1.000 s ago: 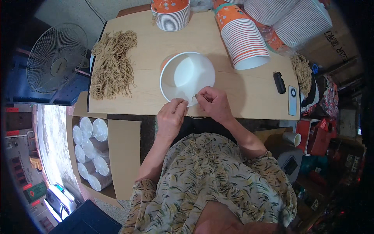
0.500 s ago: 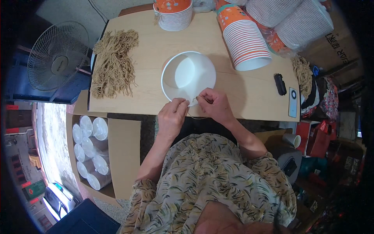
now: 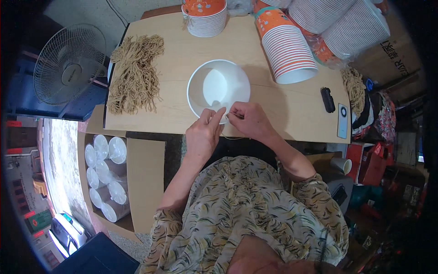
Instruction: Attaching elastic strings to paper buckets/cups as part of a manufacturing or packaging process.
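Note:
A round white paper bucket (image 3: 215, 86) stands mouth up near the table's front edge. At its near rim my left hand (image 3: 203, 136) is closed, its fingertips gripping the rim; the exact grip is partly hidden. Right beside it my right hand (image 3: 250, 119) pinches a thin tan string (image 3: 233, 138) between thumb and forefinger, just at the rim. The string sags below both hands along the table edge. How it is fixed to the bucket is hidden by my fingers.
A pile of tan strings (image 3: 136, 75) lies on the table's left. Stacked paper buckets (image 3: 289, 50) lie at the back right, another stack (image 3: 206, 23) at the back. A black object (image 3: 327, 99) and a phone (image 3: 342, 120) lie at right. A fan (image 3: 70, 68) stands left, above a carton (image 3: 145, 182) of wrapped cups.
My left forefinger has lifted and stretched toward my right fingers. My right hand has shifted slightly left and up along the rim, with the string still in its pinch.

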Motion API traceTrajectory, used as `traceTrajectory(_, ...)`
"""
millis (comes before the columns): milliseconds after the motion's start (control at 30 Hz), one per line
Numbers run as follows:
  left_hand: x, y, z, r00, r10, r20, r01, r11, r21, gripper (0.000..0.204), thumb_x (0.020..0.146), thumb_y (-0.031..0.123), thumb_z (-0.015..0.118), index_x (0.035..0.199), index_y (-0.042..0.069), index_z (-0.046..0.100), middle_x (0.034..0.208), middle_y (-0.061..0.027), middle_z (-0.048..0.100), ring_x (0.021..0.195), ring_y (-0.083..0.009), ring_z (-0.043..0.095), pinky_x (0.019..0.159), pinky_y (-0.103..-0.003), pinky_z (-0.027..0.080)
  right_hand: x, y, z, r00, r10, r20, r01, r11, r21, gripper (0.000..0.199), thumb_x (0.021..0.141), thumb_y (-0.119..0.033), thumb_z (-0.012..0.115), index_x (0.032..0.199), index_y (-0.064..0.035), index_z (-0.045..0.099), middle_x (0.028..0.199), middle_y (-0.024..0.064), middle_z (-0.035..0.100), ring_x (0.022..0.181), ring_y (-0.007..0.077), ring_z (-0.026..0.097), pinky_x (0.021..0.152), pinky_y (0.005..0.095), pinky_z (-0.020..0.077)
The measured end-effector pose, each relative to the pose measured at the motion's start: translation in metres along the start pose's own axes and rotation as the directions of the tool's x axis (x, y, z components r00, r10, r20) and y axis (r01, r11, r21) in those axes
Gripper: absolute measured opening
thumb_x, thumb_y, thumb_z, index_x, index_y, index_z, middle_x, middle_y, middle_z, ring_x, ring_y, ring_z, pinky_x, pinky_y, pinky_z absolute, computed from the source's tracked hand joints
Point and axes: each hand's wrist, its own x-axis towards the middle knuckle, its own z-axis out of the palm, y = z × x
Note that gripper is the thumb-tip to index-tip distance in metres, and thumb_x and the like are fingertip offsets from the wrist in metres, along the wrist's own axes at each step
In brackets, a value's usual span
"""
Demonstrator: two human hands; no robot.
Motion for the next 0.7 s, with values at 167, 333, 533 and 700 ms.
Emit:
traceTrajectory(167,0.005,-0.002,-0.007,0.999,0.000,0.033,0.000,1.000,-0.013,0.040,0.080,0.007,0.073,0.118,0.017,0.070,0.095,-0.0047,0.061,0.073,-0.0251,0.068,0.061,-0.038,0.056,0.004,-0.004,-0.004,0.999,-0.002,0.042,-0.001,0.998,0.069,0.016,0.088,-0.012,0.068,0.083,0.0024,0.065,0.062,0.0010,0.060,0.058,0.0037,0.050,0.052,0.0265,0.0432)
traceTrajectory(333,0.005,-0.006,-0.008,0.998,0.018,0.060,-0.017,1.000,-0.013,0.043,0.079,0.003,0.071,0.118,0.021,0.070,0.096,-0.0048,0.062,0.074,-0.0253,0.069,0.061,-0.038,0.056,0.007,-0.003,-0.008,0.997,-0.020,0.075,0.015,0.998,0.064,0.015,0.089,-0.011,0.067,0.082,0.0028,0.065,0.062,-0.0001,0.059,0.059,0.0032,0.051,0.053,0.0259,0.0429)
traceTrajectory(533,0.009,-0.004,-0.012,0.998,-0.011,0.061,0.013,0.999,-0.030,0.037,0.082,0.009,0.073,0.118,0.019,0.069,0.096,-0.0063,0.061,0.075,-0.0275,0.068,0.061,-0.040,0.056,0.007,-0.010,-0.012,0.994,-0.025,0.106,0.015,0.996,0.092,0.014,0.089,-0.010,0.066,0.083,0.0026,0.065,0.062,0.0000,0.059,0.059,0.0031,0.051,0.054,0.0251,0.0430)
traceTrajectory(700,0.013,-0.002,-0.018,0.991,-0.038,0.131,0.046,0.998,-0.052,0.037,0.082,0.009,0.073,0.118,0.019,0.069,0.095,-0.0068,0.060,0.077,-0.0291,0.068,0.063,-0.042,0.056,0.009,-0.011,-0.014,0.989,-0.030,0.144,0.009,0.990,0.144,0.013,0.089,-0.010,0.066,0.084,0.0021,0.065,0.063,-0.0009,0.059,0.058,0.0036,0.051,0.054,0.0249,0.0433)
